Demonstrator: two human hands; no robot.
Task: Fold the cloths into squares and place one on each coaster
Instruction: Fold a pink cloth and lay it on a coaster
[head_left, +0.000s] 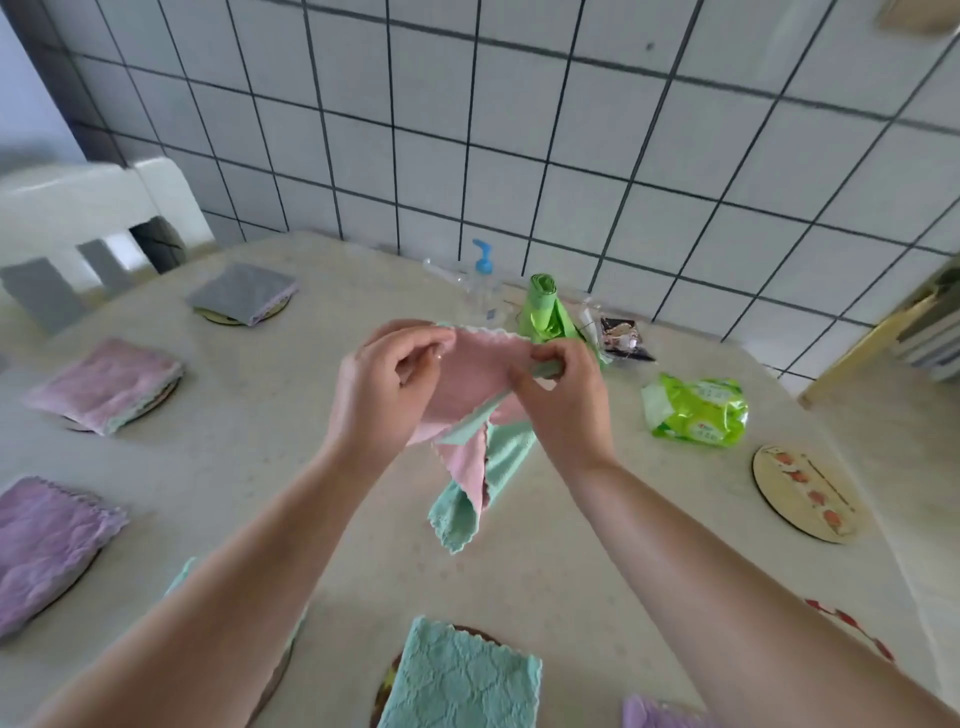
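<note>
1. I have the pink-and-green cloth (470, 410) up in the air over the middle of the table (545, 561), between both hands; it is pink on one face, mint green on the other, with a scalloped edge, and its lower corners hang loose and twisted.
2. My left hand (384, 389) pinches the upper left edge of the cloth with curled fingers; my right hand (561, 400) pinches the upper right edge, where a rolled bit of green shows between thumb and fingers.
3. I judge this to be the start of a fold: the cloth is spread along its top but not yet squared. Next I need matching corners brought together evenly, since the soft, limp pile will slump and skew if I let go of either side.
4. A bare round coaster (802, 493), pale wood with a red fruit print, lies at the right, well apart from my hands; it looks like the likely place for this cloth.
5. Further out, folded squares already sit on coasters: a grey cloth (241, 291) far left, two lilac cloths (104, 384) (47, 545) at the left, a green waffle-textured cloth (460, 680) near me.
6. Beyond my hands stand a clear pump bottle (483, 275) and a roll of green bags (545, 312); a glossy green packet (696, 410) lies right.
</note>
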